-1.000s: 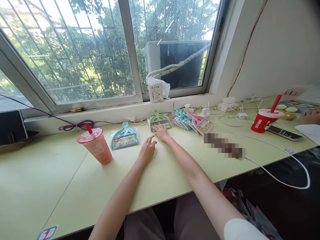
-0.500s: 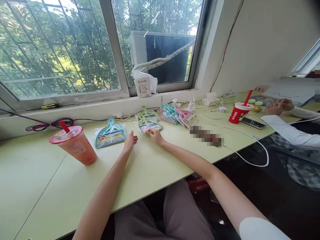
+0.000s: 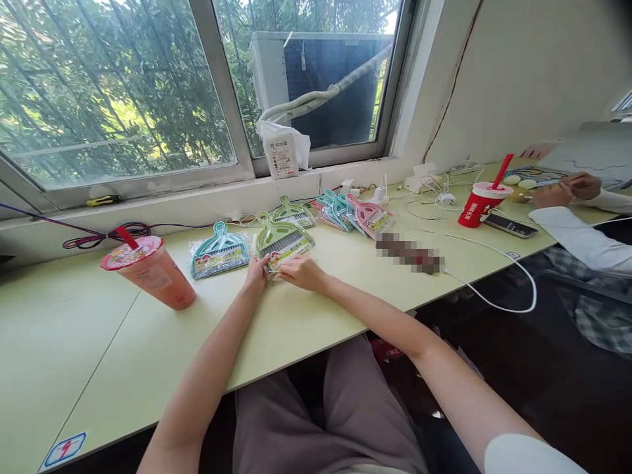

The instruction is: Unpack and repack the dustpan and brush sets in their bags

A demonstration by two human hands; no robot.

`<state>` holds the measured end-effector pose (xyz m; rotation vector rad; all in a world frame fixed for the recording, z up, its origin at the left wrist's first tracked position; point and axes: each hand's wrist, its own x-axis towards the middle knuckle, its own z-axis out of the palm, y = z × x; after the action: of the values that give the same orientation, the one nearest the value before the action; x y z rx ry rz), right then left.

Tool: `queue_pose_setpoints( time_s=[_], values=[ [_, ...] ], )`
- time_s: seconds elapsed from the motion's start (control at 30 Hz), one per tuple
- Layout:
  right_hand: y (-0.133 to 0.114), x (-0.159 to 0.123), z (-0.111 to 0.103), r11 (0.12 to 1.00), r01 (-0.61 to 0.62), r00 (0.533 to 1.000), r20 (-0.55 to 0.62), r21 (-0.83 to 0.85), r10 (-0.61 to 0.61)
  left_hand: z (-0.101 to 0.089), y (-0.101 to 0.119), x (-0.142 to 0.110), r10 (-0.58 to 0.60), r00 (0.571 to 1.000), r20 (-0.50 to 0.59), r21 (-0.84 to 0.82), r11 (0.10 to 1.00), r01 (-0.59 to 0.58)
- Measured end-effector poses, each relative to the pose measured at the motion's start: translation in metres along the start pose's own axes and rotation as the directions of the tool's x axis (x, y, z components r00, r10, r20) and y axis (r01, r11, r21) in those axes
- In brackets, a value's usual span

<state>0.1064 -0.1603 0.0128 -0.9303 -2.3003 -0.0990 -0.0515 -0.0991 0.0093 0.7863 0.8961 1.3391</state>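
A: What's the setting?

B: A long pale green desk (image 3: 74, 342) runs under a window (image 3: 123, 85), with an outdoor air-conditioning unit (image 3: 320, 79) behind the glass and trees beyond it.

A: Where's the thing being handled?

B: A green dustpan-and-brush set (image 3: 284, 242), sealed in clear plastic, sits at the front of a loose row of similar packets, right between the two hands. A teal set (image 3: 220, 251) lies just to its left, and another green set (image 3: 293, 212) lies behind it. Further right are a bunch of teal sets (image 3: 336, 212) and a pink set (image 3: 370, 218).

A: And the fingers?

B: The left hand (image 3: 257, 271) is curled, its fingers closed around the packet's lower corner. The right hand (image 3: 302, 273) lies nearly flat, its fingers (image 3: 281, 275) extended and touching the packet's near edge. Whether they're actually pinching it, I can't tell.

A: Why is everything laid out like that?

B: My guess is that the row keeps each packet separate and within easy reach. The pink milk-tea cup (image 3: 151, 273) and red drink cup (image 3: 481, 205) stand off to either side, away from the hands.

A: Anyone else there?

B: Yes, a co-worker's hands (image 3: 557, 193) are at the far right, past a smartphone (image 3: 511, 226).
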Motion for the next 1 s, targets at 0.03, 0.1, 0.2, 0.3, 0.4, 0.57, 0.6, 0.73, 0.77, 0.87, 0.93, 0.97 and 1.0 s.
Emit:
queue_pose_setpoints(
  time_s=[0.03,0.1,0.2,0.3,0.4,0.57,0.6,0.73,0.77,0.87,0.93,0.97,1.0],
  values=[
    [0.004,0.000,-0.001,0.995,-0.082,0.997,-0.011,0.055,0.083,-0.001,0.002,0.001,0.010,1.000,-0.014,-0.026,1.000,-0.011],
    [0.014,-0.001,-0.002,0.934,-0.250,0.964,-0.029,0.256,0.266,-0.005,0.006,0.003,0.023,0.999,-0.024,-0.063,0.998,-0.024],
    [0.028,0.000,-0.002,0.662,-0.411,0.856,0.014,0.626,0.517,-0.007,0.011,0.002,0.030,0.999,0.039,-0.078,0.997,-0.027],
    [0.035,0.001,-0.003,0.390,-0.442,0.727,0.068,0.808,0.684,-0.005,0.011,-0.004,0.056,0.992,0.109,-0.091,0.995,-0.046],
    [0.038,0.002,-0.004,0.220,-0.417,0.620,0.099,0.882,0.778,-0.001,0.010,-0.009,0.065,0.991,0.120,-0.100,0.994,-0.053],
    [0.040,0.003,-0.004,0.122,-0.315,0.601,0.098,0.941,0.793,-0.001,0.009,-0.010,0.054,0.982,0.183,-0.059,0.997,-0.044],
    [0.041,0.003,-0.004,0.124,-0.309,0.599,0.092,0.943,0.795,-0.002,0.009,-0.009,0.046,0.979,0.197,-0.042,0.998,-0.038],
    [0.043,0.002,-0.004,0.123,-0.357,0.571,0.112,0.926,0.813,-0.006,0.008,-0.006,0.004,0.982,0.190,0.058,0.998,-0.015],
    [0.042,0.002,-0.004,0.117,-0.370,0.564,0.123,0.922,0.817,-0.006,0.008,-0.005,0.003,0.986,0.165,0.082,0.996,-0.017],
    [0.039,0.002,-0.004,0.082,-0.382,0.543,0.151,0.921,0.826,-0.006,0.008,-0.005,0.031,0.993,0.111,0.145,0.988,-0.047],
    [0.039,0.003,-0.006,0.067,-0.382,0.520,0.155,0.922,0.840,-0.005,0.009,-0.005,0.056,0.989,0.134,0.173,0.982,-0.079],
    [0.039,0.003,-0.007,0.061,-0.381,0.505,0.152,0.923,0.850,-0.004,0.009,-0.005,0.059,0.987,0.149,0.181,0.980,-0.086],
    [0.040,0.003,-0.008,0.056,-0.378,0.489,0.148,0.924,0.860,-0.004,0.009,-0.005,0.060,0.986,0.155,0.185,0.979,-0.089]
  ],
)
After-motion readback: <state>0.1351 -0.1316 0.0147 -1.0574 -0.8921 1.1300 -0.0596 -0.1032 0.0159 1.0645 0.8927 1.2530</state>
